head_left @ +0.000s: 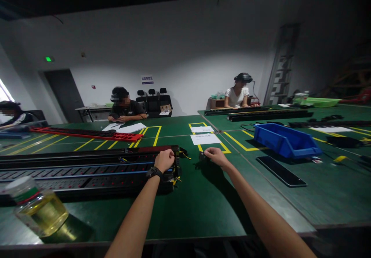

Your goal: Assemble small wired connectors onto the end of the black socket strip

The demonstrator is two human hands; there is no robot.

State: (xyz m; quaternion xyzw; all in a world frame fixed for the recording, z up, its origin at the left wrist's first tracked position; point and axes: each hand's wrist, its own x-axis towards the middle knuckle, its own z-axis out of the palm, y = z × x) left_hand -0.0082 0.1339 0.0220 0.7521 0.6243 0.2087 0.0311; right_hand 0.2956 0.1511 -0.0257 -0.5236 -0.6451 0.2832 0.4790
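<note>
My left hand point(164, 160), with a dark watch on the wrist, is closed over the right end of a row of long black power strips point(95, 172). What its curled fingers grip there is hidden. Yellow wires point(176, 180) stick out of the strip ends just below it. To the right, above the green table, my right hand point(216, 157) pinches a small black part point(202, 155) between thumb and fingers. The part is too small and dark to name more exactly. Printed white paper point(205, 139) lies just beyond this hand.
A bottle of yellow liquid point(42, 211) stands at front left. On the right are a blue bin point(285, 140) and a dark phone-like slab point(280, 171). A red rail point(87, 133) lies at back left. Two people sit across the table; another is at far left.
</note>
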